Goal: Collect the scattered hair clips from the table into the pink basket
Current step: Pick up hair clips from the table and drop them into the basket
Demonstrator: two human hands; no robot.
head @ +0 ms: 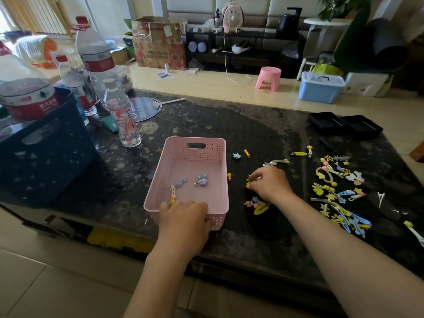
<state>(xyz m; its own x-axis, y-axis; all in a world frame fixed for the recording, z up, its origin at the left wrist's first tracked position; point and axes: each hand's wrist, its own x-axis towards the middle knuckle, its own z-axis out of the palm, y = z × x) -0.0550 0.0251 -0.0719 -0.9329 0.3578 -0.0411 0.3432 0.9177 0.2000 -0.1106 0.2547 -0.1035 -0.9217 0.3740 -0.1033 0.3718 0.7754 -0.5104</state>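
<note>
The pink basket sits in the middle of the dark stone table. Three hair clips lie on its floor. My left hand grips the basket's near rim. To the right of the basket, my right hand pinches a small yellow hair clip on the table. Several more clips are scattered to the right, mostly yellow, blue and white. A blue star clip and a yellow clip lie near the basket's far right corner.
Water bottles and a dark blue crate crowd the table's left side. Two black trays sit at the far right corner. A round hand fan lies behind the bottles. Beyond the table are a pink stool and a blue box.
</note>
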